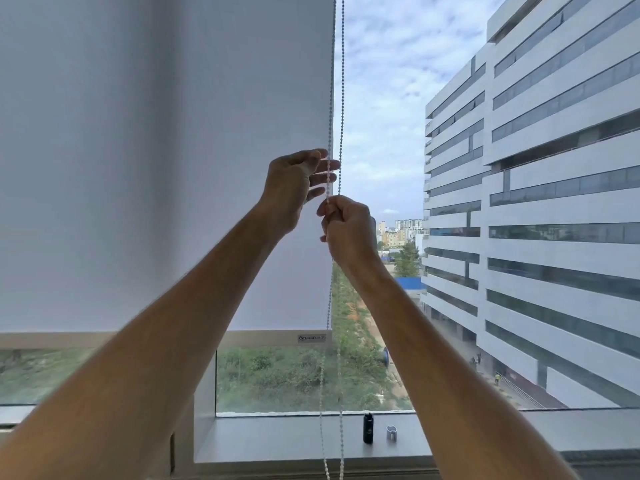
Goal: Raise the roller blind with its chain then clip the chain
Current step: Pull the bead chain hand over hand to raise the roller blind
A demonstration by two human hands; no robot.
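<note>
A white roller blind (166, 168) covers the left window down to its bottom bar (277, 338), which hangs a little above the sill. A white bead chain (341, 98) runs in two strands along the blind's right edge, from the top of the view to below the sill. My right hand (348, 228) is closed around the chain at mid height. Just above it, my left hand (298, 185) has its fingers spread, with one strand crossing the fingertips; whether it grips the strand is unclear.
On the grey window sill (277, 441) stand a small black clip-like object (368, 428) and a small grey clip (391, 433). Through the glass on the right rises a tall white building (536, 202). A white frame post (204, 403) stands under the blind.
</note>
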